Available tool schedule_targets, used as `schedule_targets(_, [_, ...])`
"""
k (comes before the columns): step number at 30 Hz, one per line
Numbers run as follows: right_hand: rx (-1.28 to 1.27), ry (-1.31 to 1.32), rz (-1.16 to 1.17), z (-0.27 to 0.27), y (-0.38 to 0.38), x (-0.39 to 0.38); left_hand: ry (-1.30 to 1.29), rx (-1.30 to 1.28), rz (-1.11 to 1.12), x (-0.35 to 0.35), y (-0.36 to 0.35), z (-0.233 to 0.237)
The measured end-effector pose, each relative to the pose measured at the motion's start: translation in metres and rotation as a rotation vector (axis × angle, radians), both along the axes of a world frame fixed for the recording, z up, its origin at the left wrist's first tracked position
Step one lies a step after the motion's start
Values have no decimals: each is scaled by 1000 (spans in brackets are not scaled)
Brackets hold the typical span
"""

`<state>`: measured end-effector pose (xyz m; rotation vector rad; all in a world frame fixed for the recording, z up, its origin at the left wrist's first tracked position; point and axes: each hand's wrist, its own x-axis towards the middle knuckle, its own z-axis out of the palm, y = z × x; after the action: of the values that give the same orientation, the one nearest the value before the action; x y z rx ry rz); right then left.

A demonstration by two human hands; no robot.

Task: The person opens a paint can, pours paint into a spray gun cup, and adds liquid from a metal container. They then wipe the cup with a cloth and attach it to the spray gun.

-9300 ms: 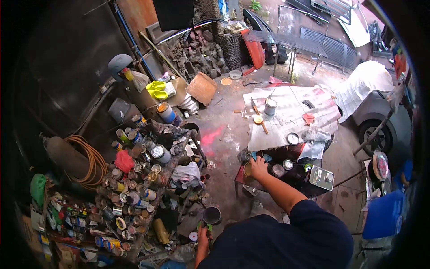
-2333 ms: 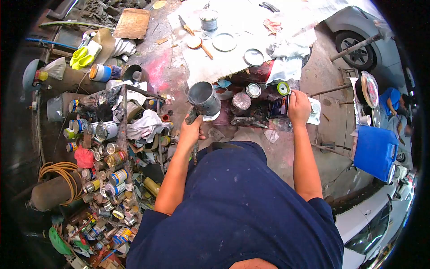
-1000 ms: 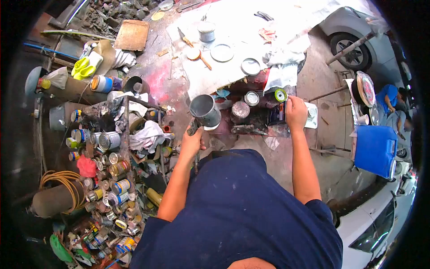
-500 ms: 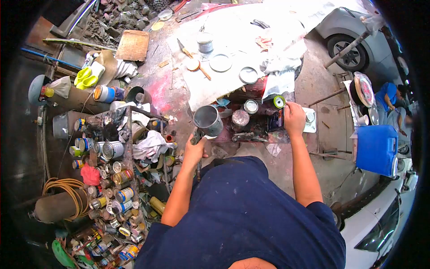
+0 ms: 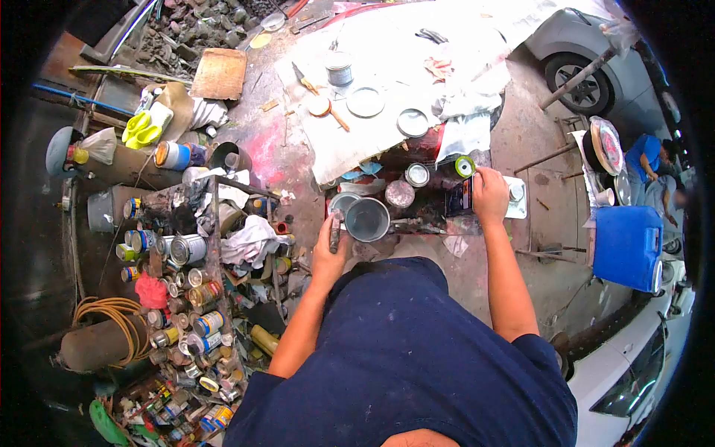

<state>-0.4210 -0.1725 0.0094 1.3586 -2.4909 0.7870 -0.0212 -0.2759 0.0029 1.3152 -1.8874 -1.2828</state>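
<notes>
My left hand (image 5: 328, 249) is closed around the handle of a spray gun (image 5: 335, 232). The gun's open grey metal cup (image 5: 367, 220) faces up toward me, and I cannot make out any liquid in it. Beside the cup, partly covered by it, sits a round tin (image 5: 342, 201). My right hand (image 5: 490, 195) grips the side of a dark rectangular can (image 5: 458, 200) with a green-ringed spout (image 5: 465, 165). Between my hands stand a paint-smeared tin (image 5: 400, 194) and a smaller lidded tin (image 5: 417, 175).
A white-covered surface (image 5: 395, 59) ahead holds a tin (image 5: 339, 68), lids and a knife (image 5: 304, 78). Paint cans (image 5: 188, 249) crowd a rack at left. At right are a blue jerrycan (image 5: 627, 248), parked cars (image 5: 573, 45) and a seated person (image 5: 648, 164).
My left hand has tilted the spray gun and moved its cup right and nearer to me, uncovering the round tin behind. My right hand stays on the can.
</notes>
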Motion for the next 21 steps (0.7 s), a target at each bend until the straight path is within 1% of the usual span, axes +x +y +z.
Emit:
schedule_targets(5, [-18, -7, 6, 2, 0, 2, 16, -66, -30, -3, -1, 3])
schedule_targets(8, [-35, -4, 30, 3, -1, 1, -15, -62, -16, -5, 2, 11])
schedule_targets(14, [-36, 4, 32, 3, 0, 0, 18, -69, -12, -3, 3, 2])
schedule_targets(21, [-31, -31, 21, 3, 0, 2, 7, -88, -25, -5, 6, 13])
